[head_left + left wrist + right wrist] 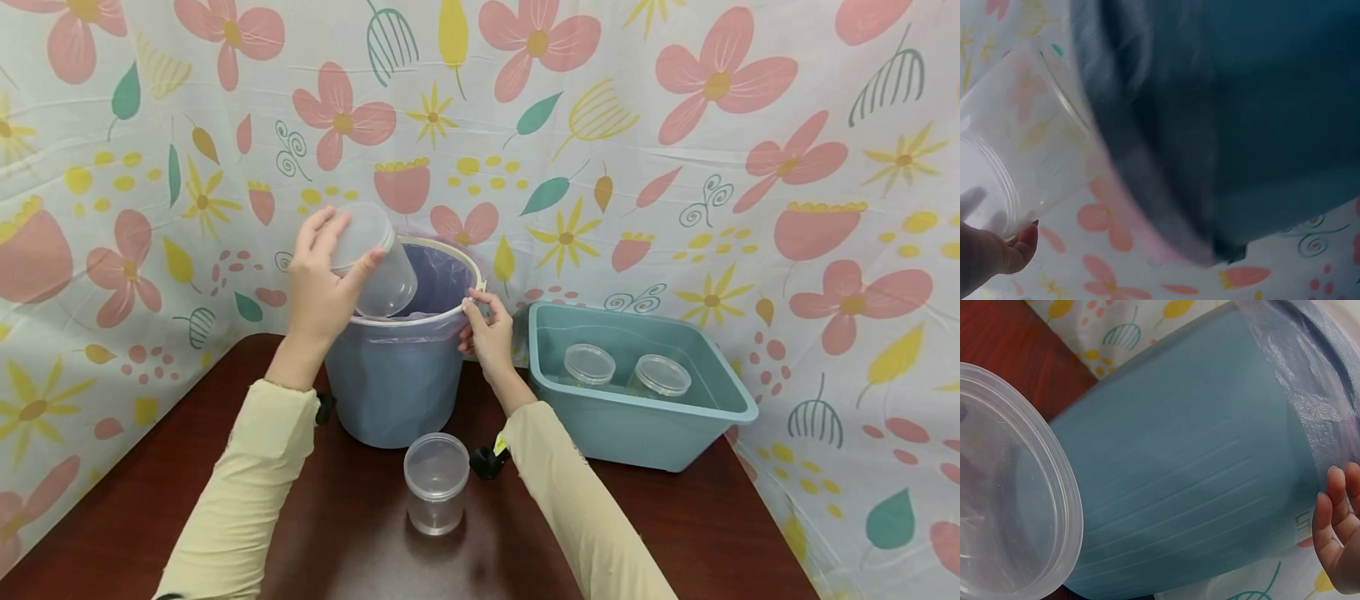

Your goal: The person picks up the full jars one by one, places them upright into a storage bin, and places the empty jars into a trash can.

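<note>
My left hand (318, 275) grips a clear plastic jar (388, 282) by its wider, ringed end, with fingers and thumb round it. The jar is tilted over the left part of a blue bucket (393, 379), its far end overlapping the mouth. A thin clear bag lines the bucket and folds over its edge, under a pale rim ring (468, 265). At the right side of that ring, my right hand (489, 333) pinches the rim near a small tab. Another clear jar (437, 487) stands upright on the table in front of the bucket; it looms large in the right wrist view.
To the right sits a teal rectangular basin (637, 425) with two clear lidded jars, a left one (589, 365) and a right one (662, 377). The dark wooden table (352, 542) backs onto a flower-patterned cloth (630, 125) on all sides.
</note>
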Demonstrator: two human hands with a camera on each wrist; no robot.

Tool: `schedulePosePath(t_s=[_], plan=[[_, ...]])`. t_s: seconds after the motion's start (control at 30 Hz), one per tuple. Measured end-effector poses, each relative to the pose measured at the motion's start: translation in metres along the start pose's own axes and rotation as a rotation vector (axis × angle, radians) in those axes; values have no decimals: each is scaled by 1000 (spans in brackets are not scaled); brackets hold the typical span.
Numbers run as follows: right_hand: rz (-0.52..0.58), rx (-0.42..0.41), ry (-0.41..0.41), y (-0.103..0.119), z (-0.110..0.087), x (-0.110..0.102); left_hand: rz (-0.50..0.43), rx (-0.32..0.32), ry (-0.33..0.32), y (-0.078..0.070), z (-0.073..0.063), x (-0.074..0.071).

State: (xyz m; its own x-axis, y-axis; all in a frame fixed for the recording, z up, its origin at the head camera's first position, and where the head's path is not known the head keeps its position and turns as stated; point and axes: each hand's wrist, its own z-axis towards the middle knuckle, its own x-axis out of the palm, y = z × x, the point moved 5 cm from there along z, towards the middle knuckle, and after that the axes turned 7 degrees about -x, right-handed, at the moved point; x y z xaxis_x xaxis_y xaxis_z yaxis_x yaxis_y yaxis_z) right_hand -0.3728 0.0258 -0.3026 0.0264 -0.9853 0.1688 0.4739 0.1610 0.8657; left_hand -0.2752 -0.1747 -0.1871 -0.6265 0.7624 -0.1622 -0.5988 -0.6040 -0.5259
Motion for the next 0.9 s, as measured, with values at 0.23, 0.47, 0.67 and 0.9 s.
schedulePosePath(t_s=[0.23, 0.47, 0.67, 0.9], plan=[[1, -12, -3, 1, 0, 1, 16, -28, 63, 10, -12, 18], [-1, -26, -4, 1, 0, 2, 84, -94, 209, 25, -25, 37], [-1, -25, -6, 0, 1, 2, 161, -98, 278, 31, -31, 45], [-3, -18, -17, 0, -1, 1, 171, -84, 317, 31, -33, 46]])
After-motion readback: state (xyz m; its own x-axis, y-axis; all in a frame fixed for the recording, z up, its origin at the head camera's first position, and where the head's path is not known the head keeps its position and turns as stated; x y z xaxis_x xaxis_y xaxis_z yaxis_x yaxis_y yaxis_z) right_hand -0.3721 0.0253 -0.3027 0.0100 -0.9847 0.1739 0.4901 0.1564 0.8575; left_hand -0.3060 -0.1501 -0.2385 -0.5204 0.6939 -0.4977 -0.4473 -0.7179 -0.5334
